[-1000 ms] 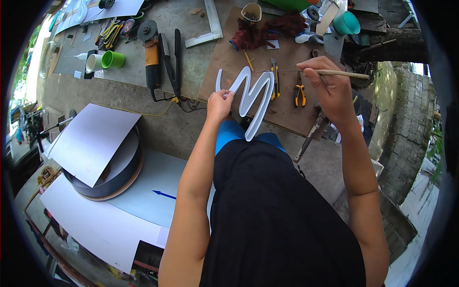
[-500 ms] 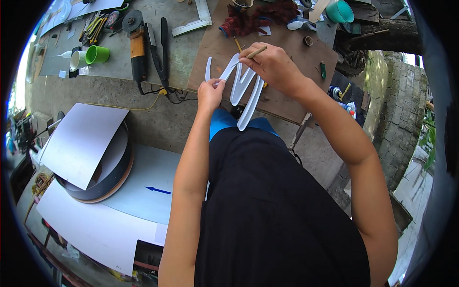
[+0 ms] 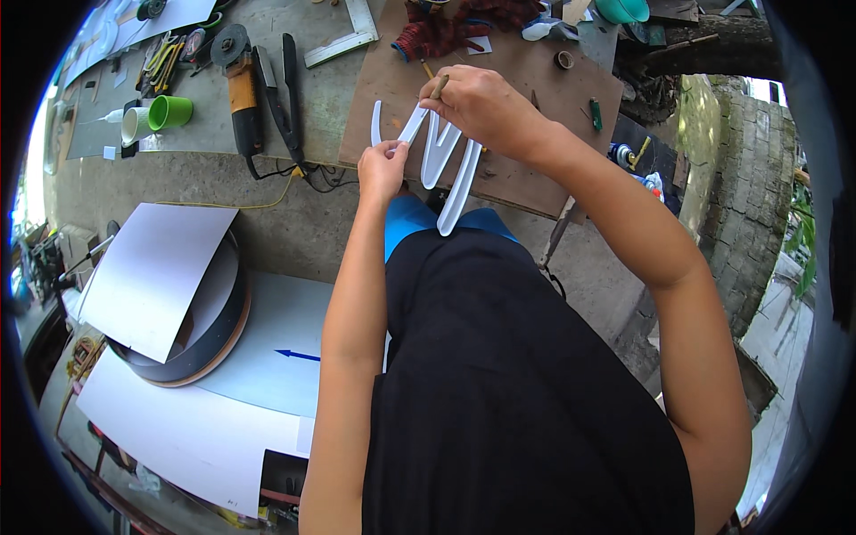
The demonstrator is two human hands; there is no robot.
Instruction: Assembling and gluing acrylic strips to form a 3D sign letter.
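A white, raised-edge piece shaped like a cursive letter lies partly over the table's near edge, its lowest stroke reaching toward my lap. My left hand pinches one of its strokes on the left side. Above the piece, my right hand is closed round a slim tool with a wooden handle. The handle's end sticks up past the fingers, while the working tip is hidden by the hand near the upper bend of the letter.
Left on the table are an angle grinder, a hair straightener and a green cup. Red work gloves lie beyond my hands. White sheets rest on a round drum-like form at lower left.
The wooden handle has tipped from slanting sideways to more upright as my right hand turned. My left hand keeps its pinch on the letter. The whole view has shifted slightly.
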